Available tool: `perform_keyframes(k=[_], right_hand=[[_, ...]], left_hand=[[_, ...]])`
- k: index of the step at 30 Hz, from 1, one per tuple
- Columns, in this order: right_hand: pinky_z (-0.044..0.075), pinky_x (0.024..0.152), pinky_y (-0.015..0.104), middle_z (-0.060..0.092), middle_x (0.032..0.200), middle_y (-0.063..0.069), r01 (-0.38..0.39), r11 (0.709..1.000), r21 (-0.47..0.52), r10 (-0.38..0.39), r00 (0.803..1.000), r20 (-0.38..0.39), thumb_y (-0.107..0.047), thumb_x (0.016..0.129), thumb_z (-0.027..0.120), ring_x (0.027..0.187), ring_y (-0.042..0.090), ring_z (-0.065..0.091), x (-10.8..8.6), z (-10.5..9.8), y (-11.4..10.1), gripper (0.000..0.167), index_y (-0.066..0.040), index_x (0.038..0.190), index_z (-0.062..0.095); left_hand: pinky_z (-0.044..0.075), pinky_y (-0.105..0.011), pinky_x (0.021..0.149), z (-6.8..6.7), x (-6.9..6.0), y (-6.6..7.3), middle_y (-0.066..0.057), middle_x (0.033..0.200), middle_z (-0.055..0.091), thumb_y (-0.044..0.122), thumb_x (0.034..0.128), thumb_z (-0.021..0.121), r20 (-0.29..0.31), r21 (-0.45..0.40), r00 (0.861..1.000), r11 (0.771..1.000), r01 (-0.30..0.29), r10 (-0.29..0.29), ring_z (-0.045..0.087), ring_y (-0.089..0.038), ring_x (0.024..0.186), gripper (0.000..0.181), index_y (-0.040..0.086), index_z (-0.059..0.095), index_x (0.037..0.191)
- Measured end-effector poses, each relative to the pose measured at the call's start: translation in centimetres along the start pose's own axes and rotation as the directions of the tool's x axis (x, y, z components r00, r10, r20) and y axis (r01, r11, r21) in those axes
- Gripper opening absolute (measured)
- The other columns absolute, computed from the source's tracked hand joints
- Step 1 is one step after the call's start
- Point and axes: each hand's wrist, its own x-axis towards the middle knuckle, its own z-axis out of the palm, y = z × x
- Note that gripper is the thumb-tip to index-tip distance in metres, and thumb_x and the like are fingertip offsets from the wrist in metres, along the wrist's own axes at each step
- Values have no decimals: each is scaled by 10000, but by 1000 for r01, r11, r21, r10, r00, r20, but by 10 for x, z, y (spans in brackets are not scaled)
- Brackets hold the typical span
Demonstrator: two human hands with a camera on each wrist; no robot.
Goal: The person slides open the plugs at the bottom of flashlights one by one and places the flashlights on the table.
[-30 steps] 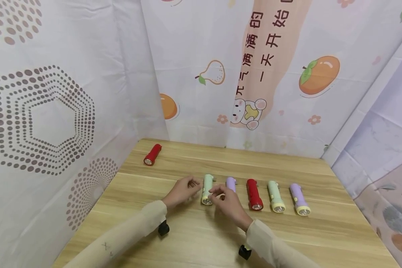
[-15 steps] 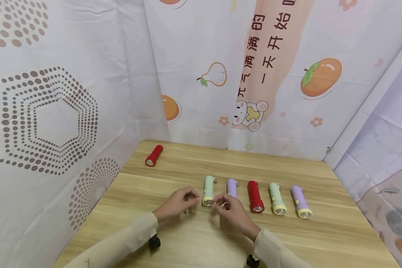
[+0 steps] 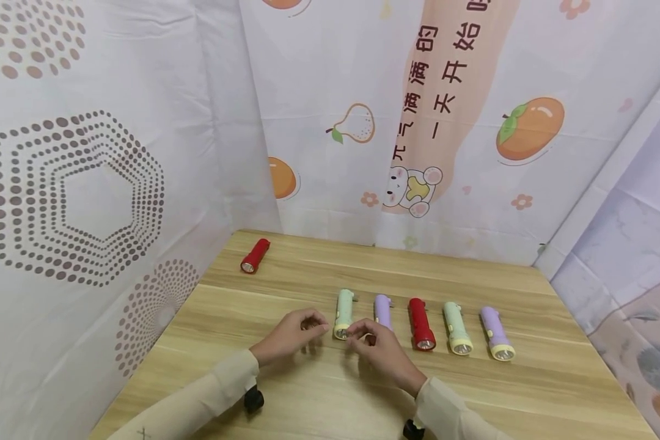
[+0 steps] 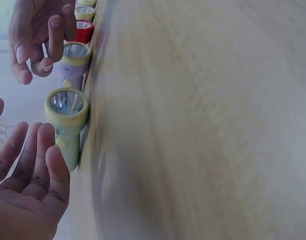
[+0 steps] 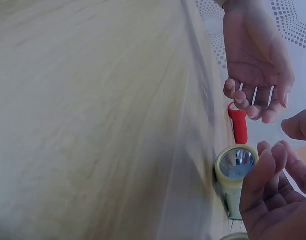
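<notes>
My left hand (image 3: pixel 293 333) hovers over the table just left of a mint green flashlight (image 3: pixel 343 310), its fingers loosely bent and nothing in them. On the other side, my right hand (image 3: pixel 384 351) holds nothing either; its loosely curved fingertips overlap the lens end of that flashlight in the head view, while the right wrist view shows thumb and fingers apart. A lilac flashlight (image 3: pixel 382 308) is partly hidden behind the right hand. Further right lie a red flashlight (image 3: pixel 420 324), a second mint flashlight (image 3: pixel 456 327) and a second lilac one (image 3: pixel 495 333), lenses toward me.
Another red flashlight (image 3: pixel 255 255) lies alone near the table's far left corner. The wooden table (image 3: pixel 319 397) is bordered by a printed curtain (image 3: pixel 319 214) behind and more hanging cloth on both sides.
Both hands have drawn slightly back toward me from the nearest mint flashlight, mostly in the first half second. The head view has shifted a little. The flashlights stay in place on the table.
</notes>
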Motion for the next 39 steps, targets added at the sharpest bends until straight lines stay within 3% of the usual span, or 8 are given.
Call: perform_keyframes(k=[5,15,23,32,37,39], right_hand=[[436,514,221,663,989,52,31,999,-13,-31,999,11,-213,982,724,651,107,511,8,7,-7,213,-80,1145,687],[371,476,224,633,1027,88,-12,994,108,5,998,63,-285,1007,691,597,115,434,23,19,-28,348,-11,1216,643],[395,490,248,642,1023,73,-3,992,129,-7,997,78,-262,1007,691,629,139,461,34,35,-39,324,-6,1203,656],[388,487,251,628,1020,93,-9,982,187,-10,995,103,-285,1002,697,572,130,427,48,57,-49,319,-27,1185,660],[402,489,254,656,1000,75,-5,981,195,-13,996,92,-295,999,698,546,121,437,57,70,-51,280,-62,1152,680],[410,493,258,667,1000,70,-17,979,201,-3,995,96,-296,996,701,547,124,444,59,76,-52,267,-73,1140,682]], left_hand=[[531,-305,807,-11,3,-4,-20,1048,693,376,1041,622,-29,-6,1000,1000,0,-1,636,-203,971,288,112,695,1132],[570,-400,786,-43,10,-2,-44,1014,701,358,1044,622,-113,-49,991,996,72,-77,663,-205,901,342,42,690,1155],[566,-383,774,-74,15,-5,-41,983,698,439,1025,628,-213,-43,972,995,94,-101,651,-211,879,438,20,685,1142],[568,-352,744,-103,20,-16,-130,993,698,332,1048,618,-294,-128,945,986,109,-142,662,-237,858,396,-49,666,1141],[567,-377,744,-118,23,-24,-242,1047,681,304,1056,610,-323,-133,939,988,80,-119,669,-347,889,353,-28,682,1153],[569,-416,765,-124,21,-20,-274,1062,672,271,1062,600,-332,-132,934,987,92,-132,659,-419,924,307,-15,687,1136]])
